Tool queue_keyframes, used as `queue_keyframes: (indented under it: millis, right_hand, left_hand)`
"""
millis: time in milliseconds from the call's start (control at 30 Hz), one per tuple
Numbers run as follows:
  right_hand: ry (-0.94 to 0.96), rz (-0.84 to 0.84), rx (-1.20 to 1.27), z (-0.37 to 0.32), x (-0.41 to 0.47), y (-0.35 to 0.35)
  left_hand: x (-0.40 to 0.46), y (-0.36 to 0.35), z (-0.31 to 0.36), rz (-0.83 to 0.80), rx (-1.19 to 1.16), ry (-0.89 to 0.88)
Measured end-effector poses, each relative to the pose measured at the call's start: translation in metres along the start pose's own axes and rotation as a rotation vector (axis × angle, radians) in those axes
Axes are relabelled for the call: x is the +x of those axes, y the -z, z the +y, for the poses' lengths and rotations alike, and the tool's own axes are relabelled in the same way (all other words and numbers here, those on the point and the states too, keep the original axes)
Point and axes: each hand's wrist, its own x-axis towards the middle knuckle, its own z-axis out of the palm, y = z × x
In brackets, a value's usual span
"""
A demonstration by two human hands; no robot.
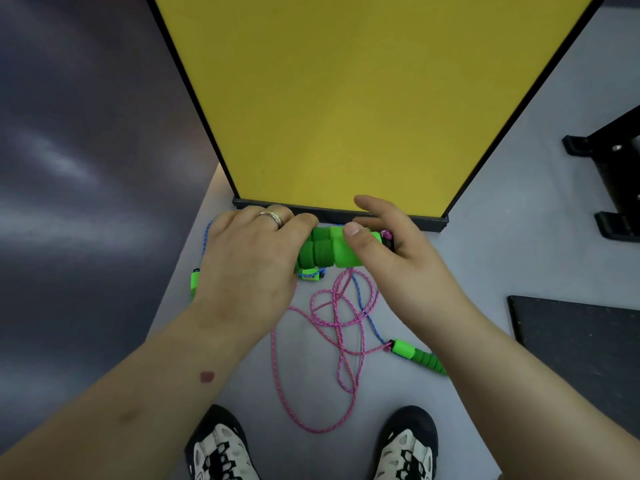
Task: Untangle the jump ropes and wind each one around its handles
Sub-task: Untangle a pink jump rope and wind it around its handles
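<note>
Handles: paired green handles (329, 249) lie side by side, long axis left-right.
Hands: left hand (249, 251) and right hand (391, 244) both grip them.
Rope: pink rope (332, 327) hangs looped below.

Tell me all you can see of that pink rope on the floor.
The pink rope is a thin braided cord flecked with white. It lies slack in overlapping loops on the grey floor, crossed with a blue rope. One end rises to the green handles that both hands hold; the other reaches a green handle lying on the floor.
</note>
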Motion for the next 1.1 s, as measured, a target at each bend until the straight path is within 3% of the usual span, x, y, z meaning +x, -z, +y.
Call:
queue_keyframes:
  millis: [133,233,300,433,633,700,800,900,1100]
  right_hand:
    - [-0.124,-0.090,0.028,0.000,0.003,0.005]
    - [-0.201,-0.135,0.184,0.003,0.006,0.007]
    - [-0.167,-0.134,0.269,0.004,0.007,0.006]
    - [-0.039,-0.130,0.142,0.004,0.004,0.003]
    - [0.008,-0.176,0.120,0.002,0.001,0.000]
    - [0.051,-0.139,0.055,0.003,0.001,0.000]
    - [0.098,0.048,-0.109,0.005,0.006,0.003]
    - [0.009,0.190,-0.100,0.007,0.011,0.008]
    - [0.057,0.280,-0.409,0.005,0.004,0.003]
  left_hand:
    - [-0.003,-0.004,0.000,0.022,0.021,0.019]
    - [-0.004,-0.005,0.004,0.018,0.020,0.028]
    - [-0.003,-0.004,0.005,-0.002,0.002,0.040]
    - [-0.001,0.000,0.006,-0.061,-0.024,0.071]
    - [0.000,0.004,0.008,-0.117,-0.070,0.032]
    - [0.001,0.004,0.006,-0.118,-0.038,0.039]
    - [0.002,0.006,0.001,-0.098,0.021,0.048]
    - [0.002,0.008,-0.004,-0.093,0.041,0.070]
    - [0.000,0.005,0.001,-0.101,0.090,0.054]
